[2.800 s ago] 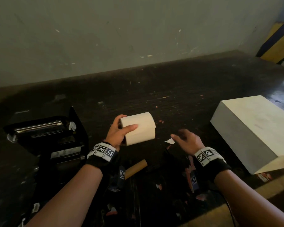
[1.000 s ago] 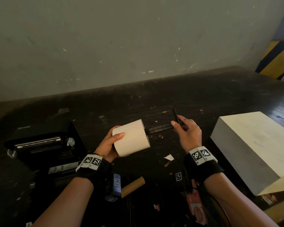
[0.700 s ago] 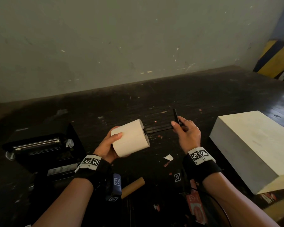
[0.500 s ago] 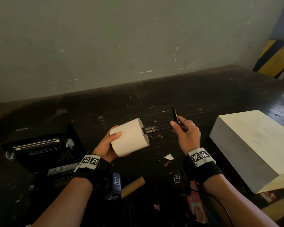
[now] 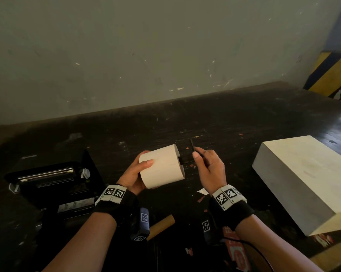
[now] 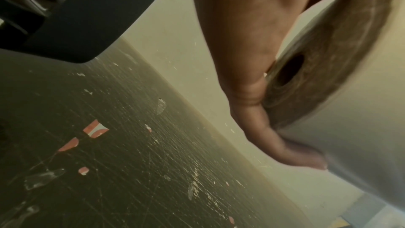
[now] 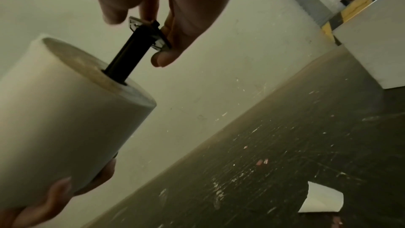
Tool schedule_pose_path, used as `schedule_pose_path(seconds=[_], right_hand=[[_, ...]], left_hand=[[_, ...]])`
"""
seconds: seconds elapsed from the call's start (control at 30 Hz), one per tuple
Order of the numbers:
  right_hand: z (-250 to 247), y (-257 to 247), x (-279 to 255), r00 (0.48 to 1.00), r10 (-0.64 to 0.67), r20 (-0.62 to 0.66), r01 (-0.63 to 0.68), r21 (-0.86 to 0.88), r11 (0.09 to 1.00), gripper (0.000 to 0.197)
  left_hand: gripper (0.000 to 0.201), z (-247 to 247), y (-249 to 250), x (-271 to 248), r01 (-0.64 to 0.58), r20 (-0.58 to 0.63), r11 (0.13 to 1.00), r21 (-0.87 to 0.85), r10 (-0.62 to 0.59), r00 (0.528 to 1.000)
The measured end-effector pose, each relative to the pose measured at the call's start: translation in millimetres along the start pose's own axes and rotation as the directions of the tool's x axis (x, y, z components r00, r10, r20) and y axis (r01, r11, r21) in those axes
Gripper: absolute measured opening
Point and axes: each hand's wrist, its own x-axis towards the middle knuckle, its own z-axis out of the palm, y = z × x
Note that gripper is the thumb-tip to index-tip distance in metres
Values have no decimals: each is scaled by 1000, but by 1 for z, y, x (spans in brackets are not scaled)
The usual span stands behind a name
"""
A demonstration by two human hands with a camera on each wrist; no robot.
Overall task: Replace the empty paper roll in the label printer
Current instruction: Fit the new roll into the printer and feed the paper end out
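Dark, scratched counter [image 5: 234, 122] runs back to a plain grey wall in the head view. Half a second ago a long stretch of the black spindle [image 5: 185, 159] showed between roll and fingers; now only a short stub remains, so it has slid deeper into the core and the new paper roll [image 5: 161, 168] is judged nearly threaded, ready to go into the printer. The left hand [image 5: 133, 173] wraps the roll from its 9 o'clock side, thumb across the front. The right hand [image 5: 209, 165], at the roll's 3 o'clock, pinches the spindle's end flange. The open label printer [image 5: 53, 181] sits at 9 o'clock of the hands, the empty cardboard core [image 5: 161, 225] at 6 o'clock, and a pale box [image 5: 307, 177] at 3 o'clock.

From the left wrist, the left hand's [image 6: 252, 58] thumb lies curled along the roll's [image 6: 361, 127] side beside its flat end. The core hole on this end looks dark; no spindle tip pokes through, so some travel is probably left.

From the right wrist, the right hand [image 7: 175, 6] has fingertips closed on the flange, and the spindle [image 7: 129, 53] runs toward 7 o'clock into the roll [image 7: 65, 119], whose far end rests in the left hand's fingers [image 7: 54, 195]. A curled paper scrap [image 7: 322, 198] lies on the counter at 5 o'clock.
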Motion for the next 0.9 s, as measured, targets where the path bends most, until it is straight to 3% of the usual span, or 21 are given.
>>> schedule_pose_path(seconds=[0.17, 0.33, 0.47, 0.7, 0.83, 0.9], right_hand=[[12, -9, -8, 992, -8, 125, 2, 48, 999, 28], [11, -9, -3, 952, 193, 239, -227, 123, 966, 28], [16, -13, -6, 899, 259, 354, -323, 135, 937, 30], [9, -33, -4, 745, 335, 577, -539, 225, 812, 60], [12, -35, 1, 712, 365, 600, -606, 264, 750, 85], [17, -36, 1, 714, 370, 594, -623, 298, 723, 88]], left_hand=[[47, 7, -1, 0, -17, 43, 1000, 25, 16, 999], [53, 5, -2, 0, -39, 48, 998, 42, 37, 998], [56, 6, -2, 0, -54, 25, 998, 42, 53, 998], [59, 7, 4, -5, -71, 10, 993, 98, 71, 997], [55, 8, 7, -10, -90, 4, 988, 127, 90, 996], [58, 5, 7, -12, -95, -1, 985, 141, 96, 995]])
